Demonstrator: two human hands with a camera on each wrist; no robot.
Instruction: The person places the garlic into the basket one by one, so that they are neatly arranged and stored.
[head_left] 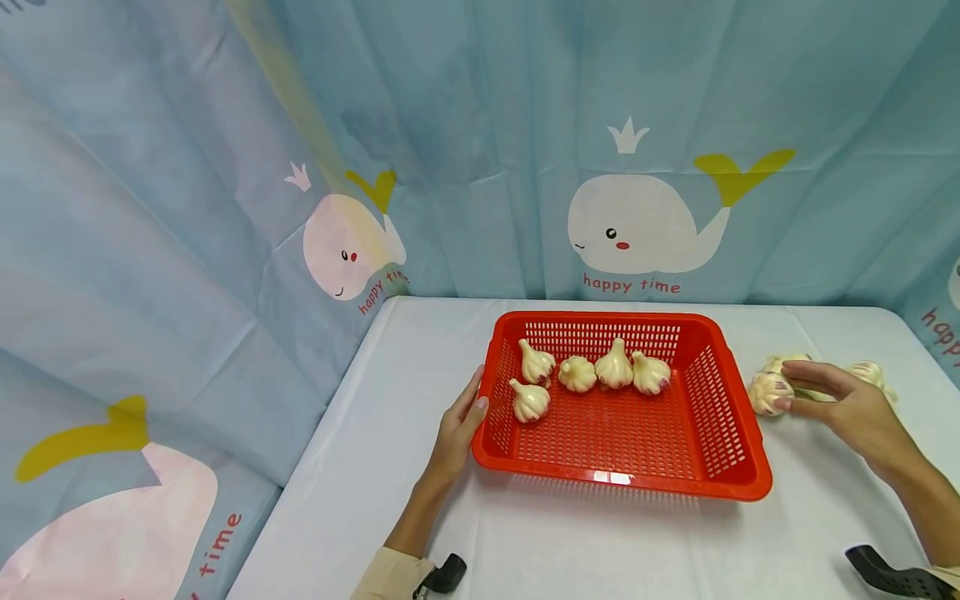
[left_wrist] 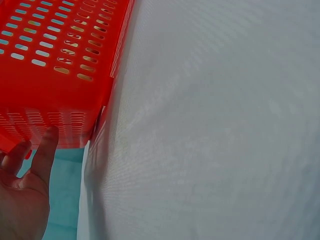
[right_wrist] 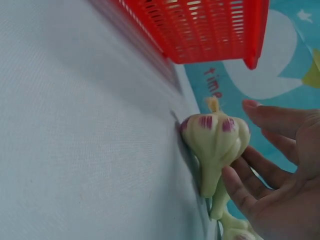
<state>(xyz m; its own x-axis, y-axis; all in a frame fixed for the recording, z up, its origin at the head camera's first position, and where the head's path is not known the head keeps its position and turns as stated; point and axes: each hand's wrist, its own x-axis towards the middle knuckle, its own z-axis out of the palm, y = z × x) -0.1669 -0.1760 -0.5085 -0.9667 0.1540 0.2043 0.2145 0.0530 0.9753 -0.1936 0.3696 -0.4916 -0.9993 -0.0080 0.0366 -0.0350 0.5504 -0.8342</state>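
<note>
My left hand [head_left: 453,429] is at the left side of a red plastic basket [head_left: 622,483]. In the left wrist view its straight fingers [left_wrist: 46,152] touch the basket's perforated end wall. Several white garlic bulbs [head_left: 614,367] with purple streaks lie inside, toward the back and left. To the right of the basket, my right hand [head_left: 855,408] reaches around a garlic bulb [head_left: 770,393] on the table. The right wrist view shows this bulb [right_wrist: 215,137] between spread fingers, with the thumb apart from it.
More garlic bulbs lie by the right hand, one beyond it [head_left: 868,372] partly hidden. A white cloth covers the table [head_left: 390,400]. Behind and to the left hangs a blue curtain [head_left: 480,233] with whale prints. Each wrist wears a black strap [head_left: 892,575].
</note>
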